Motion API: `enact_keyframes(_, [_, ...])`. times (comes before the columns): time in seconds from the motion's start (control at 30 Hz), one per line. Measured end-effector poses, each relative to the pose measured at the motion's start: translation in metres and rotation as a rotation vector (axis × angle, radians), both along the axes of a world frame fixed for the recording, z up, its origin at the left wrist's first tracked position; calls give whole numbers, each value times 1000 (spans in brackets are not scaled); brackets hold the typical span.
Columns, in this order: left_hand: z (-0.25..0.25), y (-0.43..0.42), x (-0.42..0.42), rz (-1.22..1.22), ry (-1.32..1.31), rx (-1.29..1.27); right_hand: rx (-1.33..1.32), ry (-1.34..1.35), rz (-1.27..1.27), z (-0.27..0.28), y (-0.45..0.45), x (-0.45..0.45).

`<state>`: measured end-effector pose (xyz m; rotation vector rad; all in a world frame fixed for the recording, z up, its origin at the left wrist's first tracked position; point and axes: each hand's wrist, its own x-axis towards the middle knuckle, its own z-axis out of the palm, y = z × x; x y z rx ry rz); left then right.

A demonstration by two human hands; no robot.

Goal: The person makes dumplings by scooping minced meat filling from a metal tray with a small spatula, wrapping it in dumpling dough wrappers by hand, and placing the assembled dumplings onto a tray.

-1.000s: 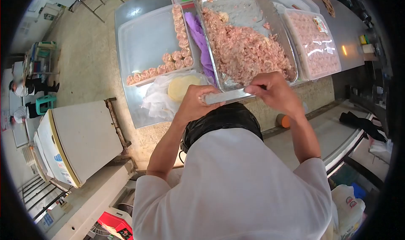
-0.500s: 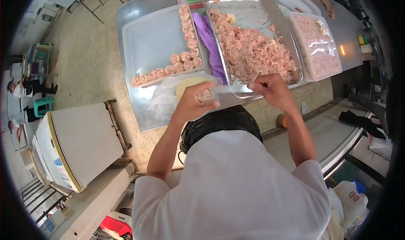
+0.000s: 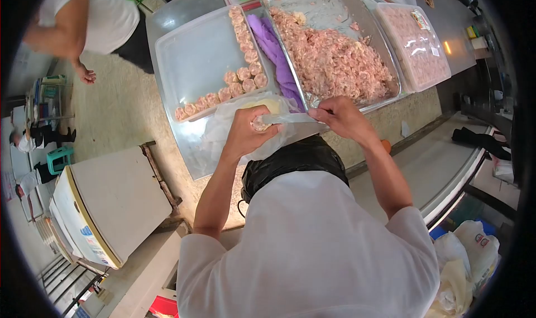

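My left hand (image 3: pixel 241 135) is curled around a small open-topped meat dumpling (image 3: pixel 259 123). In my right hand (image 3: pixel 345 118) is the end of a flat metal spatula (image 3: pixel 290 118), whose blade reaches across to the dumpling's top. Just beyond my left hand, pale round wrappers (image 3: pixel 271 103) lie in a clear plastic bag (image 3: pixel 213 139). Rows of finished dumplings (image 3: pixel 244 73) line the right and near sides of a shallow plastic tray (image 3: pixel 184 55). Pinkish minced meat (image 3: pixel 340 61) is heaped in a deep metal tray (image 3: pixel 318 8) ahead of my right hand.
A purple cloth (image 3: pixel 274 55) lies between the two trays. At the right stands a lidded clear box (image 3: pixel 413 50) of packed food. A person (image 3: pixel 106 19) is beyond the table on the left. Nearer on the left is a white chest freezer (image 3: pixel 120 201).
A person has come into view at upper left. The spatula blade has moved left onto the dumpling, and my right hand has shifted slightly left. The view has turned a little.
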<state>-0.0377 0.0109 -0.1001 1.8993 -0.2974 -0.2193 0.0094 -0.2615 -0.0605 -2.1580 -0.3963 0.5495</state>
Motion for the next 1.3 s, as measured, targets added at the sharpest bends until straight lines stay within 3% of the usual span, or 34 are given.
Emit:
enact_keyframes(0.07, [-2, 2, -1, 93, 82, -271, -64, -103, -9, -9, -19, -4])
enact_keyframes(0.2, [-15, 61, 9, -18, 543, -518, -27, 50, -186, 1, -34, -21])
enact_keyframes(0.27, [-6, 74, 19, 186, 461, -381, 43, 113, -236, -10, -37, -32])
enact_keyframes(0.33, [-11, 86, 38, 359, 135, -145, 38, 82, -171, -9, -27, -39])
enact_keyframes(0.53, [-49, 125, 82, 195, -107, 410, 37, 68, -141, -8, -10, -49])
enact_keyframes(0.73, [-48, 116, 79, 313, 48, 278, 74, 117, -220, -16, -18, -65])
enact_keyframes(1.03, [-53, 110, 81, 344, -137, 490, 155, 134, -282, -17, -25, -74])
enact_keyframes(1.13, [-40, 97, 90, 190, -19, 193, 179, 120, -297, -10, -24, -73])
enact_keyframes(1.23, [-14, 68, 78, 343, -60, 479, 183, 102, -372, -4, -25, -77])
enact_keyframes(1.3, [-38, 45, 51, 81, -467, 516, 204, 82, -448, -11, -32, -83])
